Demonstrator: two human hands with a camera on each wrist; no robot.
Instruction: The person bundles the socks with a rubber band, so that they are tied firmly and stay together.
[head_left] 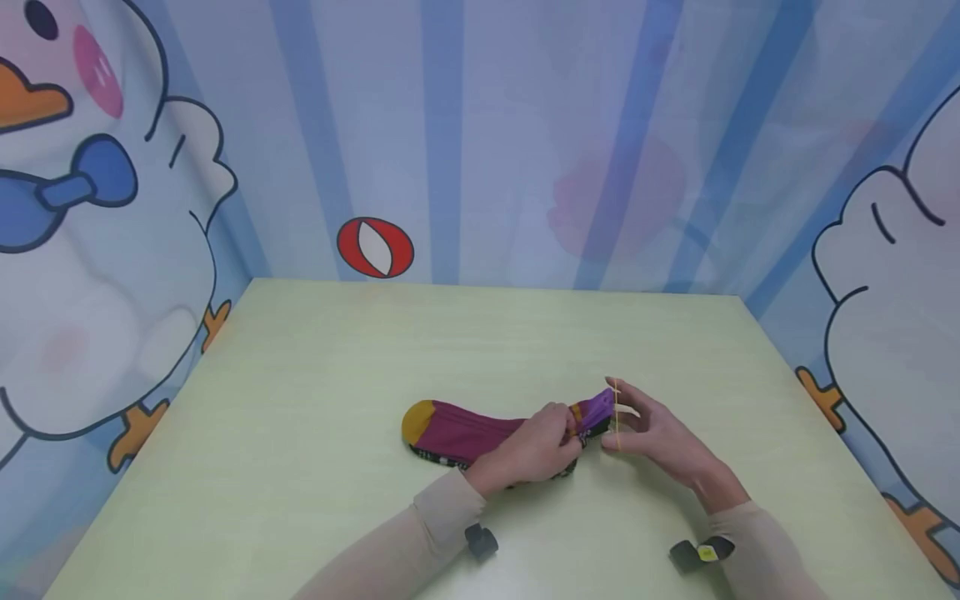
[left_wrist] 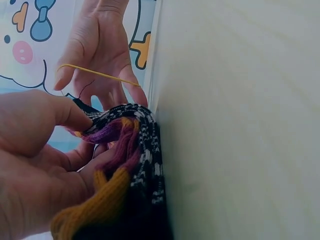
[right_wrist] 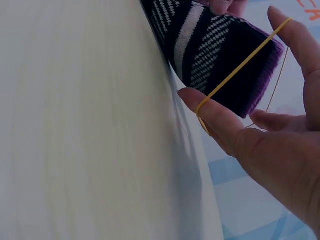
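A maroon sock (head_left: 472, 429) with a mustard toe lies lengthwise on the table, black-and-white patterned knit (right_wrist: 210, 52) along its underside. Whether this is one sock or a stacked pair, I cannot tell. My left hand (head_left: 534, 446) grips it near the cuff, thumb on the patterned side in the left wrist view. A thin yellow rubber band (right_wrist: 241, 67) is stretched around the spread thumb and fingers of my right hand (head_left: 663, 437). That hand is at the purple-edged cuff (right_wrist: 265, 82), and the band crosses in front of the cuff in the right wrist view.
The pale table (head_left: 315, 350) extends around the sock. Behind it hangs a blue striped backdrop (head_left: 495, 150) with cartoon birds on the sides and a red-and-white ball print (head_left: 375, 247). Small dark devices (head_left: 481, 542) sit at both wrists.
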